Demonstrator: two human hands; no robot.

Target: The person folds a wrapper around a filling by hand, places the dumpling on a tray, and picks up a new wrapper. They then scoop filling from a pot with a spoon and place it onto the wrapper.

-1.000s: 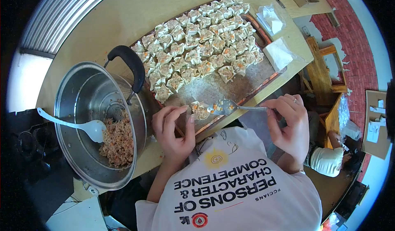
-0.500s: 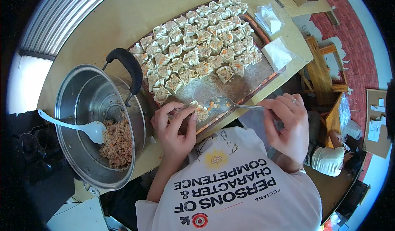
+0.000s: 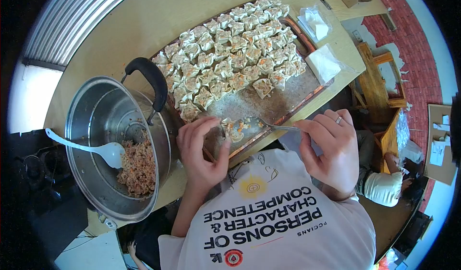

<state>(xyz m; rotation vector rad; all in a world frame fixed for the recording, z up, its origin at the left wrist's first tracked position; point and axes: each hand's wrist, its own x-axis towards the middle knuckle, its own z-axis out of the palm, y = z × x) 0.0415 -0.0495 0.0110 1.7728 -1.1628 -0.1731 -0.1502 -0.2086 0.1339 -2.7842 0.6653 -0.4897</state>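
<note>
Near the front edge of the tray (image 3: pixel 283 107), my left hand (image 3: pixel 200 152) has its fingertips around a small open dumpling (image 3: pixel 234 131) with orange bits in it. My right hand (image 3: pixel 331 147) pinches the handle of a metal spoon (image 3: pixel 281 127). The spoon's bowl is over the tray, just right of the dumpling, with bits of filling at it. Behind both hands, rows of filled dumplings (image 3: pixel 223 68) cover the back and left of the tray.
At the left stands a large metal pot (image 3: pixel 91 193) with a black handle, holding minced filling (image 3: pixel 139 166) and a white ladle (image 3: pixel 109 153). Stacked wrappers (image 3: pixel 323 64) and a plastic packet (image 3: pixel 314 22) lie right of the tray. Another person (image 3: pixel 383 188) is at the far right.
The spoon has moved left, its bowl now closer to the dumpling, and my right hand has shifted slightly left with it. The fingers of my left hand have shifted around the dumpling.
</note>
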